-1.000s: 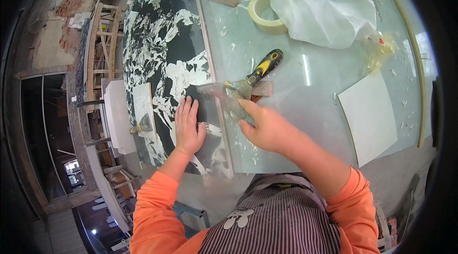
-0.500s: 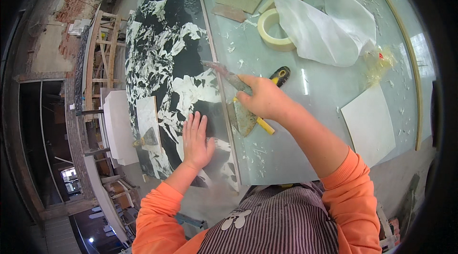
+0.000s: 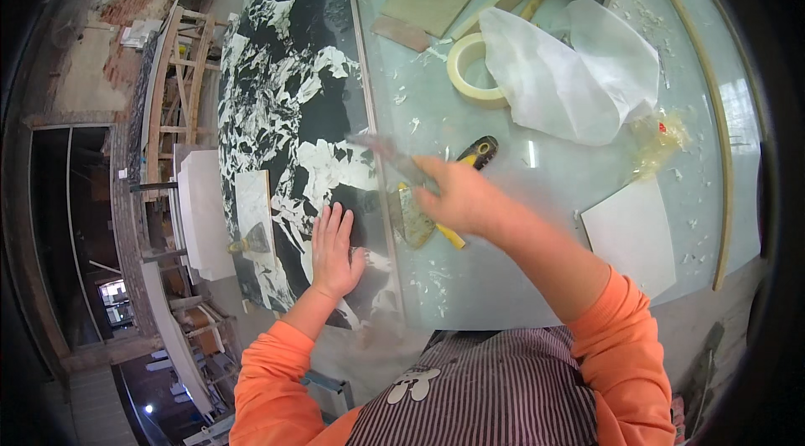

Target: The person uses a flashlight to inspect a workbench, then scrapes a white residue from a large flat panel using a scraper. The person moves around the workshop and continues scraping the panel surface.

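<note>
Left hand lies flat, fingers spread, on the black-and-white marble slab. Right hand, fingers curled, grips a blurred scraper blade; its handle is hidden.

The left hand is laid flat, fingers pointing toward twelve o'clock, while the right hand is closed in a grip, its forearm stretched toward ten o'clock.

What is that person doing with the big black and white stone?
A person in orange sleeves is working on a black and white marble slab on a glass-topped table. The left hand lies flat on the slab. The right hand holds a thin flat blade at the slab's edge. A yellow-handled scraper lies just under that hand, with a tape roll and plastic sheet farther back.
</note>
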Demonstrator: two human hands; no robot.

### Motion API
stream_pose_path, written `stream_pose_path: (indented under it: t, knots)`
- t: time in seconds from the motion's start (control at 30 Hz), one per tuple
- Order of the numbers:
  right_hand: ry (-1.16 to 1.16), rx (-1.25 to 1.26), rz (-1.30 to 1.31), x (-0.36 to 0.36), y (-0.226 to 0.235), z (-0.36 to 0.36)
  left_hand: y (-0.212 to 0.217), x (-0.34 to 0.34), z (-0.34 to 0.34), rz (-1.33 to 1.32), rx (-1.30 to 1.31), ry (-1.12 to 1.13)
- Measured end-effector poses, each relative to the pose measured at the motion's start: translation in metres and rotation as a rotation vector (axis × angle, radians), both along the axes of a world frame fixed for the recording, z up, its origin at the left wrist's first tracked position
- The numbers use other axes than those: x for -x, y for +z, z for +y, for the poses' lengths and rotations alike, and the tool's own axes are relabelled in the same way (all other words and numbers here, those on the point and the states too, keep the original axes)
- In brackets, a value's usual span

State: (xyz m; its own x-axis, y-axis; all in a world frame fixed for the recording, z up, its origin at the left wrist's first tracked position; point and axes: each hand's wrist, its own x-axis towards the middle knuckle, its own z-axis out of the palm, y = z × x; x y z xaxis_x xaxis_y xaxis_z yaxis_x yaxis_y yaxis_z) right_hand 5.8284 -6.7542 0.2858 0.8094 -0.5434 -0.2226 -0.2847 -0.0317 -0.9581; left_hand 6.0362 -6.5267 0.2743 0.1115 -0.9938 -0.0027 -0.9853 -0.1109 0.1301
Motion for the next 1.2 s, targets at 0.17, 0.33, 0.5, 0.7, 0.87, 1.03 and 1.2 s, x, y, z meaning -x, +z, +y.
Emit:
stream_pose_path:
  t: [0.17, 0.33, 0.5, 0.7, 0.87, 1.03, 1.2]
  knots:
    - [0.029, -0.021, -0.008, 0.012, -0.001, 0.009, 0.002, -0.002, -0.003, -0.003, 0.041, -0.06]
    - [-0.032, -0.046, 0.012, -0.016, -0.005, -0.018, 0.0, 0.003, 0.002, -0.002, 0.01, -0.001]
    - [-0.05, -0.08, -0.01, -0.016, 0.0, -0.022, 0.0, 0.0, 0.001, -0.001, -0.017, 0.023]
    - [-0.002, 0.0, -0.003, 0.014, 0.009, 0.009, 0.001, -0.001, -0.001, 0.017, 0.005, 0.007]
    - [-0.022, -0.026, 0.034, -0.016, -0.005, -0.022, 0.002, 0.002, 0.001, 0.021, -0.001, 0.011]
    - [-0.083, 0.094, -0.003, -0.048, -0.009, -0.055, 0.004, 0.001, -0.001, 0.022, -0.015, 0.021]
    - [-0.123, 0.122, 0.006, -0.067, -0.004, -0.08, 0.005, 0.0, -0.004, 0.026, -0.037, 0.042]
